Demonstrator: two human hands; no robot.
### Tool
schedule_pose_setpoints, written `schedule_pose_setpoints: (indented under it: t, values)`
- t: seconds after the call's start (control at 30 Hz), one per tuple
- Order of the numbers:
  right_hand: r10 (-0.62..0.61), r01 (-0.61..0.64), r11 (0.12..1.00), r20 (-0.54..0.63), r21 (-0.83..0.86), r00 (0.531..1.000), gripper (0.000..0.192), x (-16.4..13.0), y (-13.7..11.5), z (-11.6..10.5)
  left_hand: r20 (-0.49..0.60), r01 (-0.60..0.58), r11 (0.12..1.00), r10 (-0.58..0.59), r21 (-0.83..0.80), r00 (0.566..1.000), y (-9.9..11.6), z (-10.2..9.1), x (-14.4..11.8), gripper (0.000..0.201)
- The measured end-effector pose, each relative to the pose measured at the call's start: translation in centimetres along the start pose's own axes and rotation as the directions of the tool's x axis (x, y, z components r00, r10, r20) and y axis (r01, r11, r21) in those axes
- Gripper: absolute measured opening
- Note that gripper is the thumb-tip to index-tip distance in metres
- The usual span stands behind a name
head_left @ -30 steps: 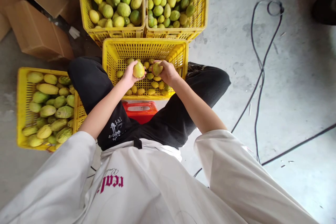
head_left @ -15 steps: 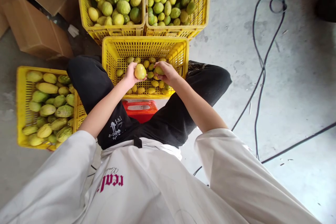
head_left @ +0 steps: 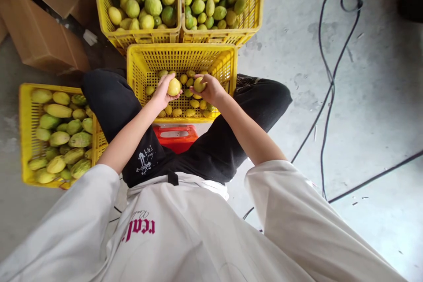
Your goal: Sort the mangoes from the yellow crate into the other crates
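Note:
Above the middle yellow crate point(head_left: 181, 47), my left hand point(head_left: 161, 92) is closed around a round yellow fruit point(head_left: 173, 87), its upper side showing. To the right, my right hand point(head_left: 212, 90) grips a second, slightly smaller yellow fruit point(head_left: 199, 84) between thumb and fingers. The two fruits are a short distance apart. Below them, several small yellow fruits point(head_left: 177, 112) lie spread over the crate's slotted floor; my hands hide some of them.
Two yellow crates point(head_left: 139, 34) behind are heaped with green and yellow fruit. Another filled crate point(head_left: 26, 141) stands on the left. A red plastic crate point(head_left: 175, 141) sits between my legs. Cardboard boxes point(head_left: 42, 35) lie at upper left; black cables point(head_left: 330, 83) cross the floor.
My right hand has turned, so the fruit in it now shows more fully. My left hand has shifted slightly left and up with its fruit.

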State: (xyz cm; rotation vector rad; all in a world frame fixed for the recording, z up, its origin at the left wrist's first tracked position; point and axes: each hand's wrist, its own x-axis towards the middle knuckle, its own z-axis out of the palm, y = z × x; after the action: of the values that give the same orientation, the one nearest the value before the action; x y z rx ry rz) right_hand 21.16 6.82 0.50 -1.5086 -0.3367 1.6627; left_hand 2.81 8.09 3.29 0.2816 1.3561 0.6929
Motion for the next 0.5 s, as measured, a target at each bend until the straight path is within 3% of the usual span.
schedule_pose_setpoints:
  t: [0.17,0.37,0.5]
  values:
    - [-0.015,0.019,0.997,0.052,-0.074,0.999,0.029,-0.9,-0.4,0.2,0.003,-0.034,0.991,0.034,0.127,0.999,0.1,-0.2,-0.1,0.036]
    - [0.014,0.015,0.982,0.146,-0.191,0.989,0.031,-1.1,-0.7,-0.7,0.119,-0.071,0.898,0.021,0.435,0.993,-0.5,0.5,-2.0,0.018]
    - [0.007,0.027,0.973,0.147,-0.229,0.989,0.043,-1.0,-0.4,-0.7,0.118,-0.062,0.87,0.005,0.488,0.993,-1.3,1.0,-2.2,0.017]
